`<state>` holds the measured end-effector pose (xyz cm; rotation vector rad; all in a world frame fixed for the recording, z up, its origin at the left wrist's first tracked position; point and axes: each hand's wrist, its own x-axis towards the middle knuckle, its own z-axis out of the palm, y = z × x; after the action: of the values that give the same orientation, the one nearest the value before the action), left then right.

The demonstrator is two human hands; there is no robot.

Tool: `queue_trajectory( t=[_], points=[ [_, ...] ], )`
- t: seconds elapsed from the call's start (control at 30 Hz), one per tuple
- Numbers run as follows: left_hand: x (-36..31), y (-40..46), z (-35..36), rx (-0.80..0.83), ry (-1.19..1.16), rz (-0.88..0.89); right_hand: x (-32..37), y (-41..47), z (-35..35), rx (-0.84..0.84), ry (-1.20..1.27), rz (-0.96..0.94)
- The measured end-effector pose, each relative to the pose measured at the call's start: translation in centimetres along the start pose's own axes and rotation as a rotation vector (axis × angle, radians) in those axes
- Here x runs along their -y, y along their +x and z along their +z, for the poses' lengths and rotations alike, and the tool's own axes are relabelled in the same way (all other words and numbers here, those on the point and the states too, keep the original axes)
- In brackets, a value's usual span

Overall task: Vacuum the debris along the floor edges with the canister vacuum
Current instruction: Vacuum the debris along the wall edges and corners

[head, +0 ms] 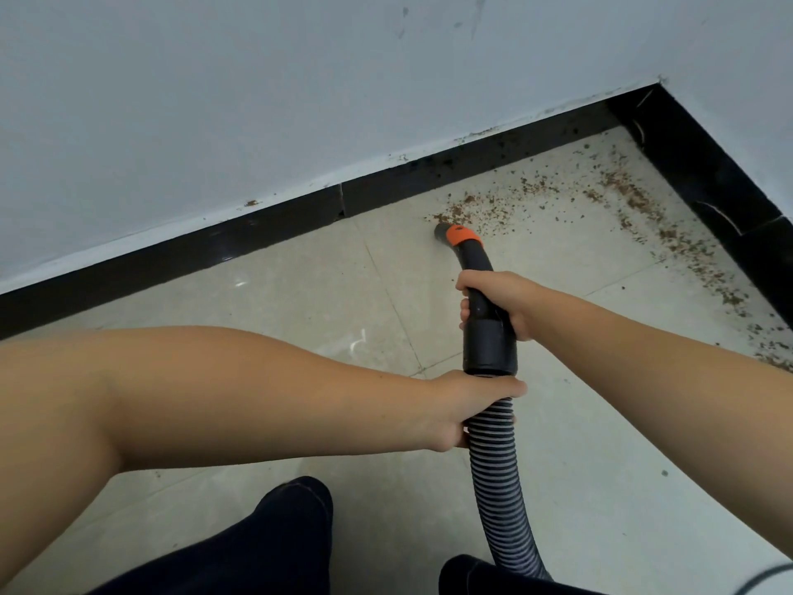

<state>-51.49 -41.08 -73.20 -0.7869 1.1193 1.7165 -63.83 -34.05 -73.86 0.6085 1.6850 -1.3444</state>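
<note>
Right hand (493, 300) grips the curved black plastic vacuum handle tube (474, 268); its orange-collared nozzle end (455, 234) sits low at the pale tiled floor (300, 302), at the left end of the scattered brown crumb debris (618, 208). Left hand (467, 405) grips the ribbed black-and-grey flexible hose (500, 474) just below the black cuff (489, 345). Debris runs along the glossy black baseboard (214, 246) into the corner. Grey-white wall (257, 79) above. Dark trouser knees (274, 534) at bottom.

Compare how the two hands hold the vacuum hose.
The right hand grips the rigid black handle tube nearer the nozzle; the left hand grips the ribbed grey hose just behind the black cuff. The right sits farther from the body, the left closer. Both wrap fully around.
</note>
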Motion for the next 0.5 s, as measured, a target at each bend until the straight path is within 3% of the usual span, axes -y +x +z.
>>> queue_trajectory(
  t=[0.3,0.5],
  points=[
    [-1.0,1.3,2.8,0.033,0.093,-0.007,-0.6,-0.4,-4.4,-0.135,0.140,0.017],
    [-0.7,1.3,1.8,-0.008,0.008,-0.007,-0.1,0.6,-2.6,-0.077,0.062,-0.006]
  ],
)
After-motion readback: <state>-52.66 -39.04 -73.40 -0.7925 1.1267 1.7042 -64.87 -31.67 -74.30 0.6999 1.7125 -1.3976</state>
